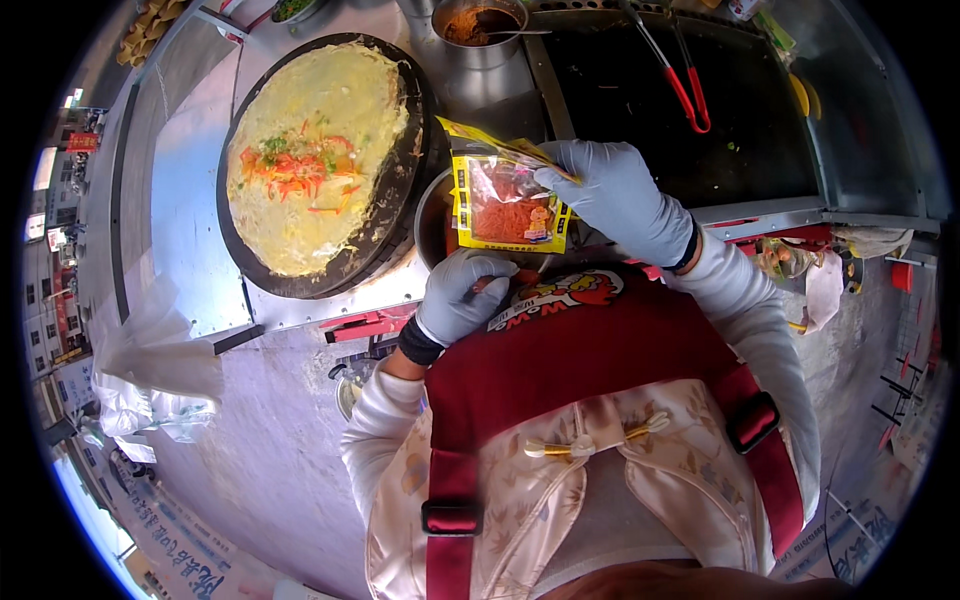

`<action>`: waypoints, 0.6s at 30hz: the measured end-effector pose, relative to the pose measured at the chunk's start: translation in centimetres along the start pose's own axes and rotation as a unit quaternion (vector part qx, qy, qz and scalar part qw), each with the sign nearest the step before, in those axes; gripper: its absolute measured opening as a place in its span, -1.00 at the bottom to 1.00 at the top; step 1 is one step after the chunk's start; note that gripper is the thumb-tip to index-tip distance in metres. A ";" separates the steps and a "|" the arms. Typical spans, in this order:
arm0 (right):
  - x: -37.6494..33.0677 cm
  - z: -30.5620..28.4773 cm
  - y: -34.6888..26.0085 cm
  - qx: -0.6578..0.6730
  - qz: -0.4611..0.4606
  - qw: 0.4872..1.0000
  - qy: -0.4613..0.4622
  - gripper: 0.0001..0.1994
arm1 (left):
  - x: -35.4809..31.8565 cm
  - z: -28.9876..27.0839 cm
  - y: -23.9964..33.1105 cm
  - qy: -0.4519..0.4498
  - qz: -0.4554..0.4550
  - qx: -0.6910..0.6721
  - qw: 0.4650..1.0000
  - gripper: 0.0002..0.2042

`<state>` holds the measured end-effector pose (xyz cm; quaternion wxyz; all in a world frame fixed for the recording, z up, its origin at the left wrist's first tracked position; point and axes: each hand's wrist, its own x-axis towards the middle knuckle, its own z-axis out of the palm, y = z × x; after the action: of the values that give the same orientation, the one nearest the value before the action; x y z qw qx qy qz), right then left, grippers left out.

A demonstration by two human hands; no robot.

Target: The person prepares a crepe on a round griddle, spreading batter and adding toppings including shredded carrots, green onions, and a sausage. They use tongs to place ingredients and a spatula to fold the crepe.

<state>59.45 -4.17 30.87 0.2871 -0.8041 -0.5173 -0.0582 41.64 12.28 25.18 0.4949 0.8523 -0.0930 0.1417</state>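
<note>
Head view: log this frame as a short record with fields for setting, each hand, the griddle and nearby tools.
setting: street food stall with a metal counter
right hand: gloved, pinching the top edge of a yellow-rimmed clear packet of reddish shreds
left hand: gloved, closed on a small reddish item below the packet
griddle: round, carrying an egg-coated crepe topped with carrot shreds and greens
nearby: sauce pot, red-handled tongs on the dark hotplate

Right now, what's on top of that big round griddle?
On the round black griddle lies a thin yellow crepe, covering most of it, topped with orange shreds and green bits. The griddle surface beneath the crepe is hidden.
</note>
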 end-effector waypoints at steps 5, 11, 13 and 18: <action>1.0 0.9 -2.0 -0.051 -0.031 0.998 0.017 -0.63 | -0.4 1.2 -0.1 0.074 -0.030 0.065 0.995 -0.83; -0.1 2.9 -1.8 0.013 -0.041 0.999 -0.005 -0.58 | 3.2 -0.6 1.8 -0.031 -0.330 -0.136 0.934 -0.81; -0.2 3.4 -1.5 0.026 -0.018 0.999 -0.034 -0.60 | 3.8 -1.7 1.2 -0.120 -0.369 -0.256 0.886 -0.60; -1.5 5.7 -0.4 0.041 -0.048 0.997 -0.052 -0.68 | 2.1 -2.8 -0.6 -0.061 -0.315 -0.291 0.901 -0.68</action>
<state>57.31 -2.28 25.74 0.2891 -0.7680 -0.5713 -0.0090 43.41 15.01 26.69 0.7328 0.6623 0.1138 -0.1074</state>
